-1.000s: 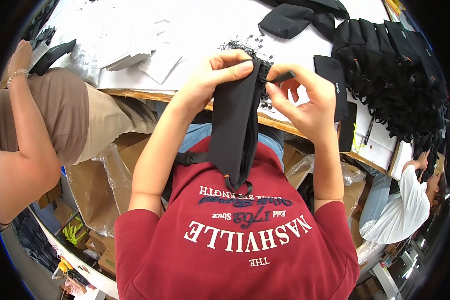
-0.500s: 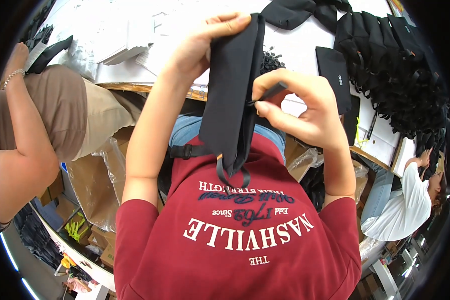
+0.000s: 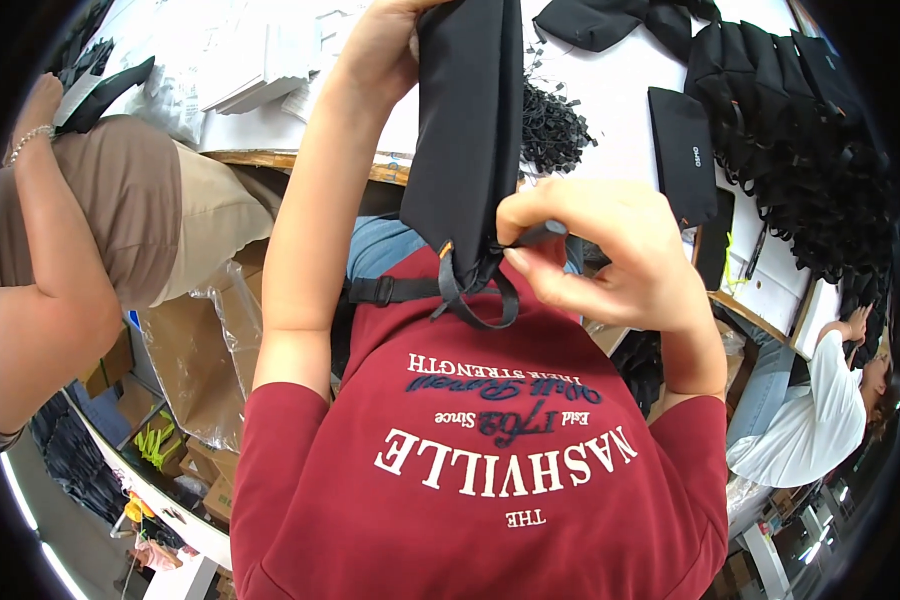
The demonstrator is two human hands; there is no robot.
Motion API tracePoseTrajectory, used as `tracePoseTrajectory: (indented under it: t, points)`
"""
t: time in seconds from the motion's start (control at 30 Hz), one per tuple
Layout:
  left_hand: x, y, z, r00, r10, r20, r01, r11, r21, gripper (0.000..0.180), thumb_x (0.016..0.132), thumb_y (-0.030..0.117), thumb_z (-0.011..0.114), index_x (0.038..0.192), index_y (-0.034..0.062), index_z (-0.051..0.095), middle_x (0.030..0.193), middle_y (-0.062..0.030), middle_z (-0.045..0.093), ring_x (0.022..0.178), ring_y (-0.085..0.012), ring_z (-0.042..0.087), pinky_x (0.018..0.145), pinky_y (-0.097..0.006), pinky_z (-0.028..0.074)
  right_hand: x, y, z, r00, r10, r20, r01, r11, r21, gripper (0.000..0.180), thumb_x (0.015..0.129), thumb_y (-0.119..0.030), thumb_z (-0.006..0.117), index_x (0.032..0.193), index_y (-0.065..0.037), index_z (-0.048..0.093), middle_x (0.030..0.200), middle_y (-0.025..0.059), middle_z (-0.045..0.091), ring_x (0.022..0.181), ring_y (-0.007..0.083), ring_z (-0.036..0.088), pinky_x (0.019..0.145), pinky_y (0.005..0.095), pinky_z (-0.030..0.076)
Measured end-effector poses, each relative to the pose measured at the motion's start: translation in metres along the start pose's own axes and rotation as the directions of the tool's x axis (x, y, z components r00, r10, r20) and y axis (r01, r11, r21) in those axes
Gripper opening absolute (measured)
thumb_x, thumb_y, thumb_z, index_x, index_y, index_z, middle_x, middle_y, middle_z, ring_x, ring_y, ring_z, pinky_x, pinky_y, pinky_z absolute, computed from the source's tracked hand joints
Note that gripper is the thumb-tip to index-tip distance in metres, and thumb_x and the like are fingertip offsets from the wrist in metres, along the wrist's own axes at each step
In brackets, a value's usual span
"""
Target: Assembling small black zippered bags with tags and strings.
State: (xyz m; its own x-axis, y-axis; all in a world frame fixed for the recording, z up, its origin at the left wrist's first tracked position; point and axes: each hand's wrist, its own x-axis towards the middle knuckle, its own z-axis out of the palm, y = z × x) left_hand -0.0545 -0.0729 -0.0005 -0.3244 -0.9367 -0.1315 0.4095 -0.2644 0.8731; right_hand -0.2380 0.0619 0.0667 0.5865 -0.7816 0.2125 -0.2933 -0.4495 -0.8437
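A long flat black fabric pouch [image 3: 460,130] hangs in front of my body, with a looped black strap [image 3: 485,318] and a small orange tab at its lower end. My left hand [image 3: 388,48] is closed on the upper end of the pouch, partly cut off by the picture's edge. Thumb and forefinger of my right hand [image 3: 610,250] pinch a short dark stick-like piece [image 3: 542,235] against the pouch's right edge, near the bottom. The piece's tip is hidden, so its kind cannot be told.
On the white table lie a pile of small black tabs [image 3: 555,130], a flat black pouch [image 3: 682,155] and a large heap of black pouches with straps [image 3: 800,150]. White paper stacks [image 3: 260,75] are at the left. Other people sit at both sides; cardboard boxes [image 3: 185,350] stand below.
My right hand has slid down the pouch's right edge toward its lower end. My left hand and the pouch have risen in the picture, uncovering more of the tab pile.
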Motion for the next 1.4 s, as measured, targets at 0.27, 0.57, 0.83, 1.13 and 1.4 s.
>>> tracePoseTrajectory:
  t: [0.27, 0.57, 0.83, 1.13, 1.4]
  points:
    - [0.002, 0.006, 0.004, 0.952, -0.027, 0.304, 0.028, 1.000, 0.000, 0.028, 0.092, 0.026, 0.060, 0.110, 0.0042, 0.063, 0.092, -0.0016, 0.066, 0.081, -0.0099, 0.060, 0.071, -0.021, 0.047, 0.005, 0.001, -0.004, 0.998, 0.037, -0.048, -0.040, 0.997, -0.059, 0.017, 0.072, 0.002, 0.068, 0.088, -0.002, 0.063, 0.074, 0.0052, 0.063, 0.061, 0.0146, 0.062, 0.056, 0.0242, 0.048]
    - [0.005, 0.006, -0.001, 0.988, 0.084, 0.128, -0.082, 0.996, -0.020, 0.023, 0.092, 0.027, 0.060, 0.101, 0.0055, 0.064, 0.086, -0.0003, 0.065, 0.076, -0.0091, 0.060, 0.066, -0.021, 0.046, 0.001, 0.008, 0.006, 0.996, 0.085, 0.028, -0.088, 0.990, 0.107, 0.014, 0.078, 0.000, 0.066, 0.092, 0.000, 0.061, 0.081, 0.0060, 0.064, 0.064, 0.0129, 0.061, 0.062, 0.0242, 0.050]
    - [0.011, 0.004, -0.008, 0.899, 0.263, 0.350, -0.180, 0.951, -0.252, 0.020, 0.091, 0.021, 0.062, 0.105, 0.0083, 0.065, 0.094, 0.0008, 0.067, 0.087, -0.0094, 0.061, 0.078, -0.020, 0.045, 0.002, 0.028, 0.028, 0.988, 0.107, -0.116, -0.099, 0.992, 0.074, 0.017, 0.084, -0.002, 0.062, 0.098, -0.003, 0.052, 0.082, 0.0117, 0.057, 0.071, 0.0242, 0.062, 0.063, 0.0319, 0.049]
    - [-0.080, -0.033, -0.026, 0.915, -0.361, 0.178, 0.399, 0.872, -0.283, 0.054, 0.092, 0.041, 0.058, 0.127, -0.0003, 0.050, 0.112, -0.0085, 0.062, 0.110, -0.0154, 0.056, 0.095, -0.031, 0.043, 0.004, 0.033, 0.021, 0.933, -0.046, -0.357, 0.063, 0.997, 0.035, 0.023, 0.077, 0.009, 0.063, 0.096, -0.001, 0.055, 0.084, 0.0107, 0.057, 0.072, 0.0260, 0.060, 0.063, 0.0311, 0.049]
    - [-0.099, -0.033, 0.005, 0.961, -0.232, 0.154, 0.245, 0.967, -0.073, 0.043, 0.077, 0.009, 0.075, 0.115, -0.0008, 0.057, 0.101, -0.0079, 0.065, 0.092, -0.0160, 0.063, 0.083, -0.029, 0.051, 0.009, 0.028, -0.001, 0.862, 0.013, -0.507, -0.084, 0.989, -0.118, 0.015, 0.078, 0.005, 0.064, 0.090, -0.003, 0.060, 0.081, 0.0057, 0.060, 0.067, 0.0184, 0.056, 0.057, 0.0285, 0.043]
